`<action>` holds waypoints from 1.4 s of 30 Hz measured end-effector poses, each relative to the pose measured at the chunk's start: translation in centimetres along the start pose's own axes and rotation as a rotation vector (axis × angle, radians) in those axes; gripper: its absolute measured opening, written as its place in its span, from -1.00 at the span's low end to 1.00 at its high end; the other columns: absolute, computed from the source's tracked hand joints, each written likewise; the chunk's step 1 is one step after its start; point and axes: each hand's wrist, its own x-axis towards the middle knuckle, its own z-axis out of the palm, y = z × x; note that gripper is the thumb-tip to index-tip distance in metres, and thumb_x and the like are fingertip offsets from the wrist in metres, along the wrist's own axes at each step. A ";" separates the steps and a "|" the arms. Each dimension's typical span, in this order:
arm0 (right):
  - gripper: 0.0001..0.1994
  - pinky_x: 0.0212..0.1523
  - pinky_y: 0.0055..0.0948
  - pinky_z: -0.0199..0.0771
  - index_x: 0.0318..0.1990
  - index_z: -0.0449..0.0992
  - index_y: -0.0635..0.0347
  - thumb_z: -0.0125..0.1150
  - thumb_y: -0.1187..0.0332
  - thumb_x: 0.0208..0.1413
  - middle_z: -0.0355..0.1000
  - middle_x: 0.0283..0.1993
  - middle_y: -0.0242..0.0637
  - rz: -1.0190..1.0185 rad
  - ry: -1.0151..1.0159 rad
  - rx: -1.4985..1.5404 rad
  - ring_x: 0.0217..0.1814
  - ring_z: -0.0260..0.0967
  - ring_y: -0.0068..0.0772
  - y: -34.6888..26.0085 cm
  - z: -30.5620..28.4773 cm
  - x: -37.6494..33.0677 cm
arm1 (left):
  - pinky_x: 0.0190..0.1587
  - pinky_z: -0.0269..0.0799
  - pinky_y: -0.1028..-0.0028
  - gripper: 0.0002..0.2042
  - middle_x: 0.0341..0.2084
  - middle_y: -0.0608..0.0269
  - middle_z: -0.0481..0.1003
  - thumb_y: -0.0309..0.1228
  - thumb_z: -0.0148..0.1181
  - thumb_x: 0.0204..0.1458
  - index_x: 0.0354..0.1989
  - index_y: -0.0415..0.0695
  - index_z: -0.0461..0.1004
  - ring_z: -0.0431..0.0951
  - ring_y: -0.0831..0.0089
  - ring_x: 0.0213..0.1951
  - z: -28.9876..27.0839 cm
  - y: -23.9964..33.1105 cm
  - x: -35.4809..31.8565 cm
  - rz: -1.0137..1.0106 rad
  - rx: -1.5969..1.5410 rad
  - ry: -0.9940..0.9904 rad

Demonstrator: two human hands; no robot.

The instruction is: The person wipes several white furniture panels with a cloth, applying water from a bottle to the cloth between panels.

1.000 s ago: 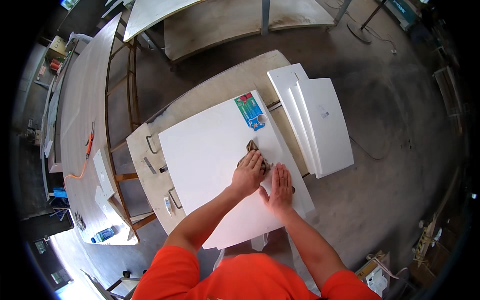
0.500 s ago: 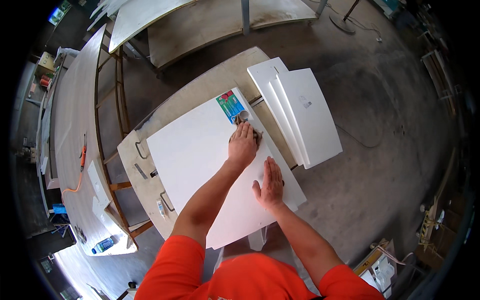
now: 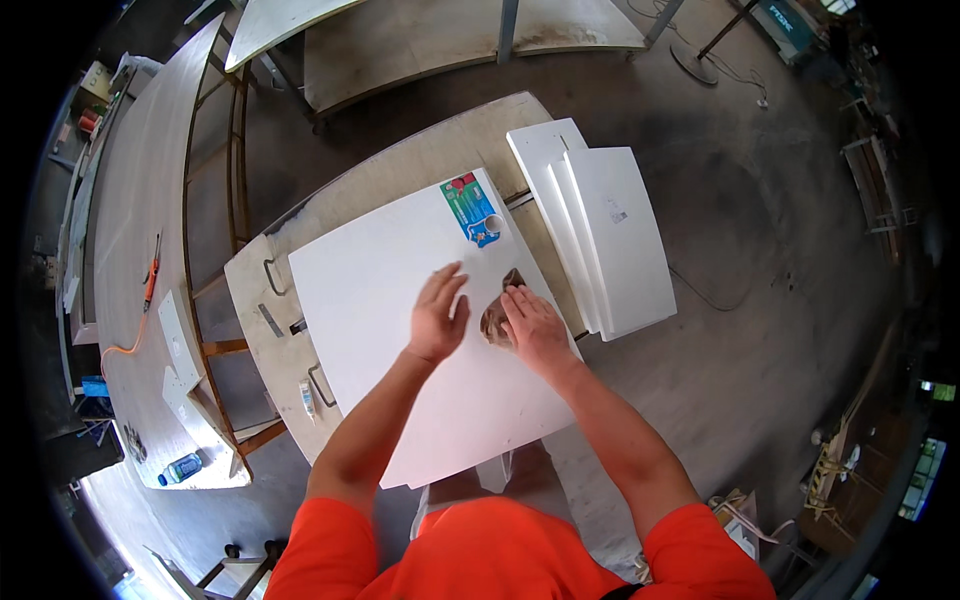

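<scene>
A large white panel lies flat before me on a worn wooden table. My right hand rests over a crumpled brown rag, its fingers bent onto the cloth against the panel's right part. My left hand is just left of the rag, above the panel, fingers apart and holding nothing. Beyond both hands, near the panel's far corner, is a colourful blue and green printed sheet with a small white round piece on it.
Several white boards are stacked at the table's right. Metal handles and a small white tube lie at its left. A long bench further left bears an orange-corded tool and a blue-labelled bottle.
My left hand has come off the rag and moved left. The rag is now nearer me, under my right hand, and the printed sheet is uncovered.
</scene>
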 end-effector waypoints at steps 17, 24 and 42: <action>-0.84 0.03 -0.10 0.27 -0.36 0.50 0.05 0.40 0.29 0.10 0.53 -0.28 -0.36 0.380 -0.115 -0.019 -0.07 0.46 -0.15 0.8 1.0 8.6 | 0.53 -0.16 -0.07 -0.47 0.43 -0.09 0.17 -0.24 0.15 0.13 0.25 -0.24 0.34 0.07 -0.06 0.49 -6.6 -7.3 -4.4 -0.278 0.504 0.001; -0.81 -0.06 -0.07 0.28 -0.41 0.46 0.03 0.42 0.36 0.04 0.47 -0.33 -0.35 0.224 -0.034 0.058 -0.15 0.43 -0.11 5.0 1.6 8.2 | 0.54 -0.20 -0.07 -0.45 0.43 -0.10 0.17 -0.22 0.16 0.14 0.27 -0.25 0.33 0.06 -0.06 0.49 -6.3 -7.6 -4.2 -0.289 0.463 0.021; -0.81 -0.13 -0.08 0.27 -0.41 0.42 0.07 0.38 0.41 0.03 0.44 -0.34 -0.29 0.115 0.105 -0.095 -0.17 0.41 -0.07 3.2 2.6 12.9 | 0.53 -0.15 -0.05 -0.44 0.42 -0.11 0.20 -0.21 0.19 0.13 0.26 -0.26 0.33 0.11 -0.07 0.47 -6.1 -7.5 -3.6 -0.309 0.457 0.039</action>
